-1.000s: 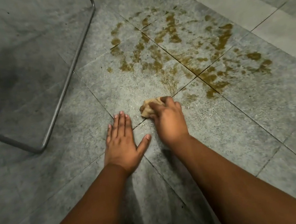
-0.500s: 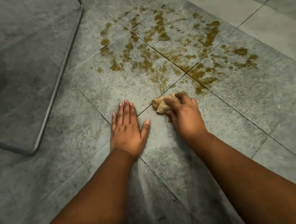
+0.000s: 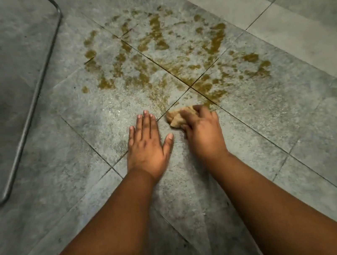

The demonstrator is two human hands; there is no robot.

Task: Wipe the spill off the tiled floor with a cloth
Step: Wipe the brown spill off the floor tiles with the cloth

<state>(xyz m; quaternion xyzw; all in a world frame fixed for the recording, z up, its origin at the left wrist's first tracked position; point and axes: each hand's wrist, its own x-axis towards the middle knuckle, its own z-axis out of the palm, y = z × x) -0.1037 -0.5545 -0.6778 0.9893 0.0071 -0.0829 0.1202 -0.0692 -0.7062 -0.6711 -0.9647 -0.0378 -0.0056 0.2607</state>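
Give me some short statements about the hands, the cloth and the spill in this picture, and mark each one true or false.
1. The right hand grips a tan cloth against the tiled floor. True.
2. The left hand holds a second cloth. False: it rests flat on the floor with straight fingers and holds nothing.
3. Most of the brown spill lies beyond the cloth, not yet wiped. True.
4. The cloth lies to the left of the left hand. False: it is to that hand's right, under the right hand's fingers.
5. A bent metal tube frame rests on the floor at the left. True.
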